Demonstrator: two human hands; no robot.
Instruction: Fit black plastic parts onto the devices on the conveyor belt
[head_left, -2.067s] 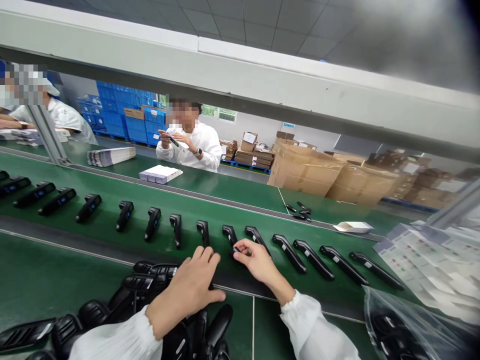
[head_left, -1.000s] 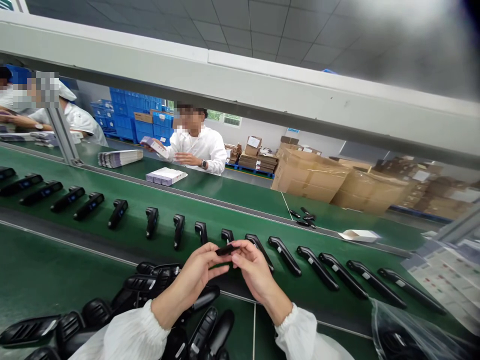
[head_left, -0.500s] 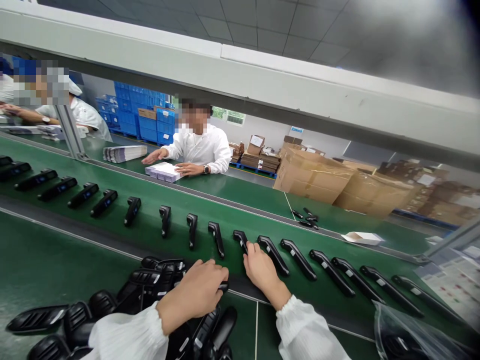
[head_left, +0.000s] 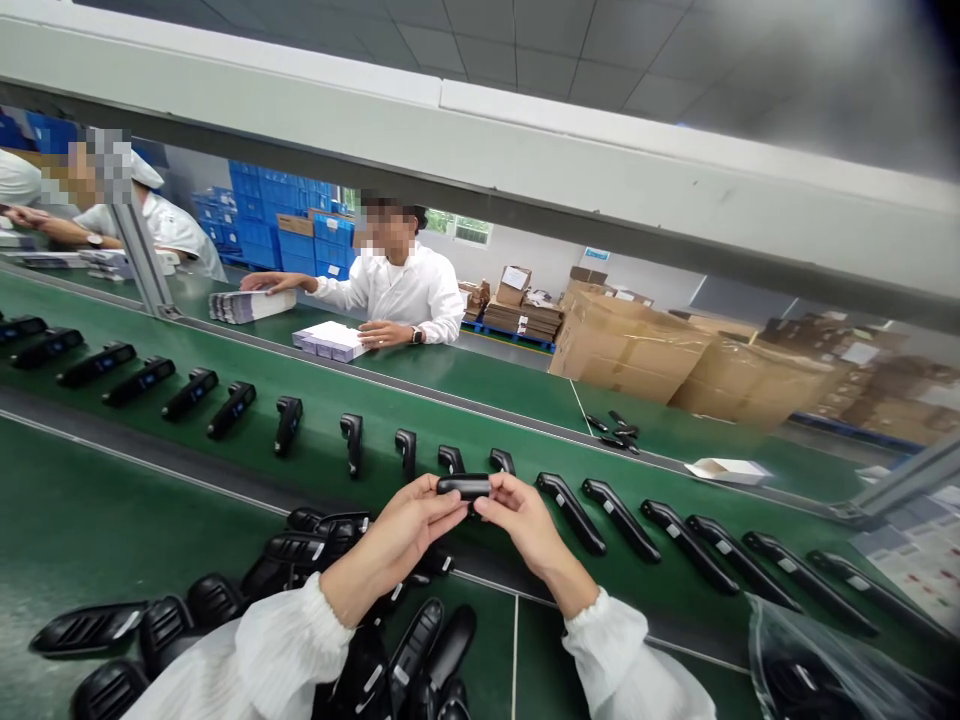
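My left hand (head_left: 401, 530) and my right hand (head_left: 521, 515) are both closed on a smooth, glossy black handheld piece (head_left: 465, 487). They grip it by its two ends, fingertips and thumbs on it, level above the near edge of the green belt (head_left: 247, 480). Just beyond it, a row of angled black handles (head_left: 571, 512) with small pale labels lies along the belt; my hands hide part of a few. Below my left forearm is a heap of black ribbed pieces (head_left: 412, 640), some with white labels.
Across the belt a co-worker (head_left: 409, 290) in white has one hand on stacked flat boxes (head_left: 251, 305) and another by a white-and-purple carton (head_left: 328, 342). A clear plastic bag (head_left: 810, 660) lies at lower right. A metal post (head_left: 139, 255) and a pale overhead beam (head_left: 480, 140) frame the line.
My left hand has risen from the heap and my right hand has left a handle on the belt; they meet on one black piece. The row has shifted right. The co-worker's arm has reached sideways.
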